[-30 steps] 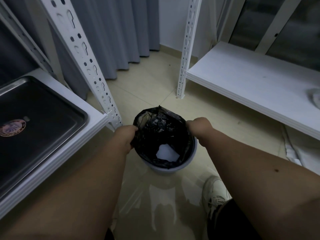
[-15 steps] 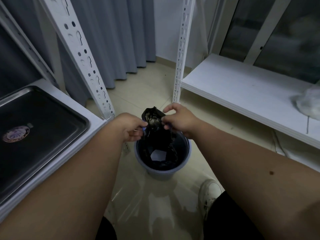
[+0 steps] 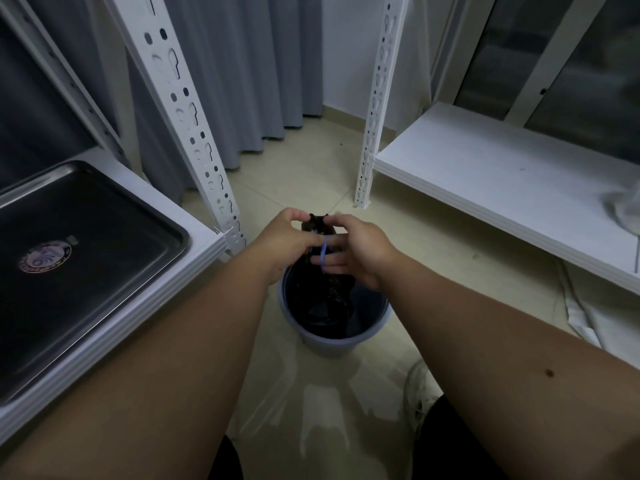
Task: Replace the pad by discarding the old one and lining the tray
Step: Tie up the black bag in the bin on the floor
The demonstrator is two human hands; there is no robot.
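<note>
Black bin bag (image 3: 323,296), neck gathered, pinched from both sides by left hand (image 3: 282,242) and right hand (image 3: 360,252); a blue band (image 3: 323,256) sits between the fingers. Bag hangs vertically below the grip into the grey bin (image 3: 367,336). Contents hidden. Metal tray (image 3: 79,258) lies left of the hands.

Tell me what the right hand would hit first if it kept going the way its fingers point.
The right hand points left; it would meet the bag neck it already pinches, then probably the left hand.

Single head view, looking forward-down, close over hands and floor bin (image 3: 334,327).
</note>
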